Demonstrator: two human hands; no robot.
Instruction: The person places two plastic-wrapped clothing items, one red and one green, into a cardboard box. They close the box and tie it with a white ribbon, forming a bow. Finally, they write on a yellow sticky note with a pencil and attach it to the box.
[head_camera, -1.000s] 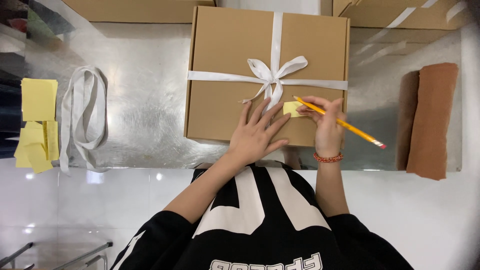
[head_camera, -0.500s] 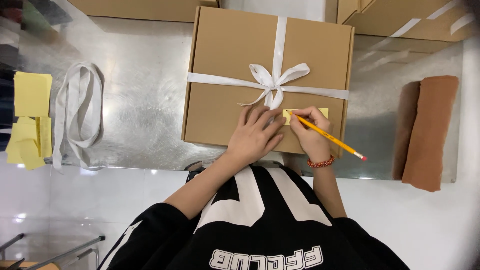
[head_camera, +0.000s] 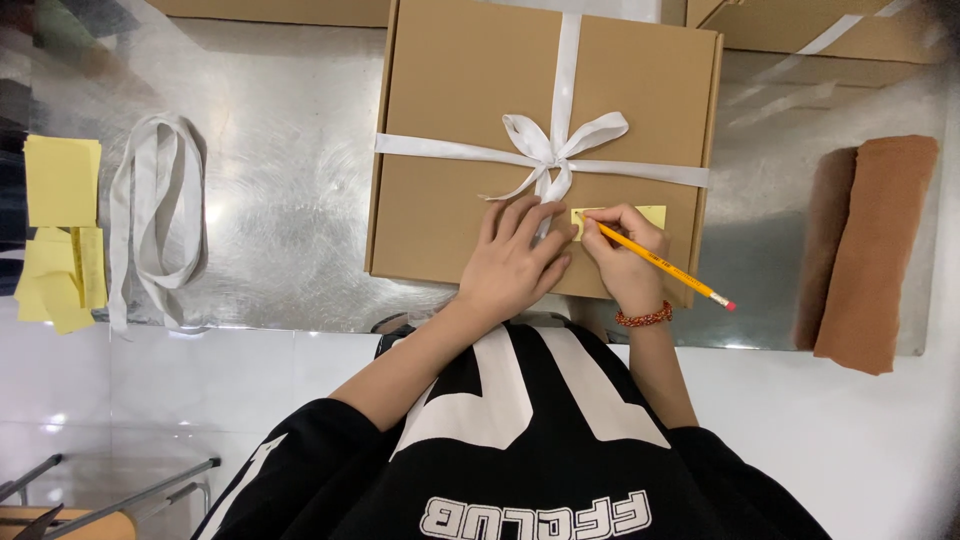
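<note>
Here, right hand (head_camera: 625, 255) closed round a yellow pencil (head_camera: 665, 266), tip on a small yellow note (head_camera: 652, 214).

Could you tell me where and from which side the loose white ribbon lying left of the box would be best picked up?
I would pinch the loose white ribbon at the rounded top of its loop, coming from above. It lies flat on the metal table as a long folded band, clear of the yellow notes and cardboard box, so a fingertip pinch there probably lifts it cleanly.
</note>
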